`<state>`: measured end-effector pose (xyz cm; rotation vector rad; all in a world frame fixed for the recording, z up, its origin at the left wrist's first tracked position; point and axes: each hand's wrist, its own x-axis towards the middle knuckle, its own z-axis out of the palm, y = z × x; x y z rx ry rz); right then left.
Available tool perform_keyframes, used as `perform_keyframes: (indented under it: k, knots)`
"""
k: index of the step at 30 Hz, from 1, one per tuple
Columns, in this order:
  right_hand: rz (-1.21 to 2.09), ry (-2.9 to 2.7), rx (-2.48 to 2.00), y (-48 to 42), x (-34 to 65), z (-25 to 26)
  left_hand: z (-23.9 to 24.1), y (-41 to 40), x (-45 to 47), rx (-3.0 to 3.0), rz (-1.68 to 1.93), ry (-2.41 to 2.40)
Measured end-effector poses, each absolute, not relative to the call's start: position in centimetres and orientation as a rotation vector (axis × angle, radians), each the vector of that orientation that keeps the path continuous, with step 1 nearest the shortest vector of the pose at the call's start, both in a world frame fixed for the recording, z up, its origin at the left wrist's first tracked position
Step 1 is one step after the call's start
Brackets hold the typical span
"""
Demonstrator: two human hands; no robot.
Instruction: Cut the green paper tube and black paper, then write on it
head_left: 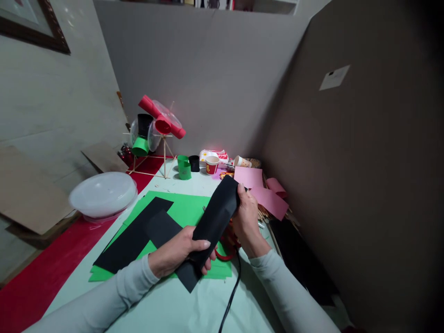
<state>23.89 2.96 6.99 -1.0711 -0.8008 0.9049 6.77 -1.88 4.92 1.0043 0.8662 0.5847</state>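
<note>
Currently, in the head view, both hands are closed on one black paper strip (219, 208), held up at a slant over the green sheets (189, 201). Left hand (183, 252) is clamped on the lower part, thumb on top, fingertips showing at the far edge. Right hand (247, 219) grips the upper right edge, thumb on the paper; its other fingers are mostly hidden. Strip is bent lengthwise, not flat. More black pieces (133, 236) lie on the green sheets, left of and partly under the left hand. A red loop handle (225, 255) sits between the hands, partly covered; a black cord (230, 300) runs toward the near edge of the table (194, 312). Pink papers (248, 176) lie beyond the right hand, near some thin sticks (264, 213). Farther back: green paper rolls (184, 172), a black roll (194, 163), a red paper cup (212, 165). Back left, a stick frame (164, 157) carries red tubes (151, 106); a whitish dish (103, 192) is nearer, left of the green sheets.
</note>
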Motion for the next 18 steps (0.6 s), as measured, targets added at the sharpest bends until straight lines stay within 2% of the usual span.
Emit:
perform_keyframes:
  k: [10,18]
  knots:
    - [1.134,-0.937,-1.045,1.3,19.8,3.8,4.7,-1.3,7.3,1.043,0.781,0.957]
    - [1.02,-0.913,-1.009,3.0,22.9,5.3,4.0,-1.6,6.7,1.097,0.697,0.943]
